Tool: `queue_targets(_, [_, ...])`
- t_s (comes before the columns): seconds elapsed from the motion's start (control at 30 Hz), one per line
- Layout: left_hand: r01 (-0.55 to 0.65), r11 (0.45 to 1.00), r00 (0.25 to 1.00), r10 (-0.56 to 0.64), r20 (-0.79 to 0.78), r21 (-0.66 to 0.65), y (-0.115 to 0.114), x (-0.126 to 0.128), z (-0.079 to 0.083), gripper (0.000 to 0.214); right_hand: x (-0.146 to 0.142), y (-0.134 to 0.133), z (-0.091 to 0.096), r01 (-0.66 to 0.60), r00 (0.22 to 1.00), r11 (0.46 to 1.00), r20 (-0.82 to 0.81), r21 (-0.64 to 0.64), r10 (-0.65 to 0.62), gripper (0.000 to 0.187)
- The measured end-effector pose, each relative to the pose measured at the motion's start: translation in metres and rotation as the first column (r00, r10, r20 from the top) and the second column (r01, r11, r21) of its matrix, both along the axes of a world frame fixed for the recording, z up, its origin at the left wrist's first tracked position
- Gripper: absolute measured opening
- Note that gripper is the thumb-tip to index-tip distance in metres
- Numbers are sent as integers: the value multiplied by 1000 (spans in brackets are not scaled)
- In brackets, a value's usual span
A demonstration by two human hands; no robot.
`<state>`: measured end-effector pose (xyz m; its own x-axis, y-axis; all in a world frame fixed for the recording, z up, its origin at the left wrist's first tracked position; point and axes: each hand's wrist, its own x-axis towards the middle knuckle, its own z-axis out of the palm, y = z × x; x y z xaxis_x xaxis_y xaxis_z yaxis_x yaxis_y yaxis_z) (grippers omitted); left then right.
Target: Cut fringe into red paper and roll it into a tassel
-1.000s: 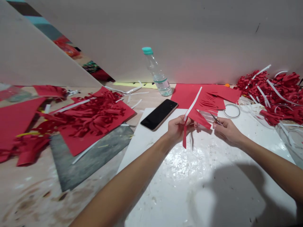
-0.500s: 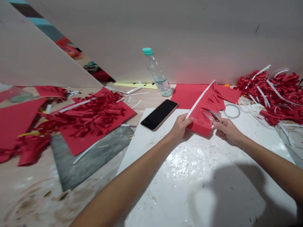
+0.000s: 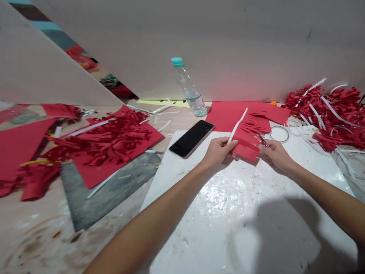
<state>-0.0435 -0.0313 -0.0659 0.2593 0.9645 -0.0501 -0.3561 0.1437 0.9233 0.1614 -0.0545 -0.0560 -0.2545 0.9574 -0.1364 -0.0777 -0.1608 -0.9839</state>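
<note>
My left hand (image 3: 219, 152) is closed on the near end of a red paper strip (image 3: 245, 151), thumb on top beside the white band (image 3: 237, 125) along its left edge. The strip's right side is cut into a fringe of narrow slits toward the far end. In my right hand (image 3: 276, 155) is a small pair of scissors (image 3: 262, 140), fingers wrapped round the handles. The blades point up and left, at the fringed side of the strip. Behind the strip lies a flat red sheet (image 3: 225, 114), partly covered by it.
A black phone (image 3: 192, 138) lies left of my hands, with a plastic bottle (image 3: 191, 91) behind. Red fringed paper (image 3: 119, 137) is heaped at left, more fringed bundles (image 3: 339, 110) at right. A metal ring (image 3: 279, 134) rests on the white board (image 3: 199, 228). A wall stands behind.
The red strip has tilted lower, its far end dropping toward the table and leftward. My left hand has shifted slightly right, and the scissors have moved a little right with my right hand.
</note>
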Motion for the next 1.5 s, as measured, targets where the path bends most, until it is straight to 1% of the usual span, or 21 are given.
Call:
queue_targets(0.07, [-27,1000,999,27,-20,-3,1,-1,-2,30,9,4,6,-11,1000,1000,13,4,11,34])
queue_targets(0.1, [-34,999,999,34,-15,-4,2,-2,-2,29,15,7,10,-64,997,998,31,-6,64,35])
queue_targets(0.17, [-34,999,999,34,-4,-5,2,-3,-1,30,31,13,19,-240,969,970,59,-42,242,39])
queue_targets(0.23, [-36,999,999,36,-41,7,2,-5,0,32,46,18,27,-336,929,937,132,-92,346,40])
queue_targets(0.33, [-55,998,990,56,-131,15,3,-7,1,37,63,20,36,-408,874,900,218,-153,434,42])
queue_targets(0.43, [-66,998,993,65,-95,-8,5,-8,-1,38,68,17,39,-447,824,877,302,-175,480,44])
queue_targets(0.57, [-61,998,998,61,-33,-6,5,-7,-1,38,62,13,39,-493,775,863,394,-114,495,44])
queue_targets(0.77, [-44,999,999,44,-15,-18,3,-7,0,36,51,10,36,-501,752,865,481,-26,450,43])
queue_targets(1.03, [-50,998,998,48,-38,-49,3,-7,-3,37,41,4,37,-447,755,895,533,-6,381,44])
queue_targets(1.23, [-40,998,993,35,-110,-42,1,-8,0,39,36,3,33,-447,761,893,504,-50,409,47])
queue_targets(1.37, [-25,999,983,20,-181,-29,1,-10,1,39,35,4,27,-447,759,894,511,-43,404,48])
queue_targets(1.43, [-13,1000,984,8,-177,-23,1,-9,0,38,35,4,26,-444,764,895,504,-42,402,49])
queue_targets(1.5, [-2,1000,991,-1,-131,-21,1,-8,-1,38,34,4,25,-439,770,897,494,-48,403,49])
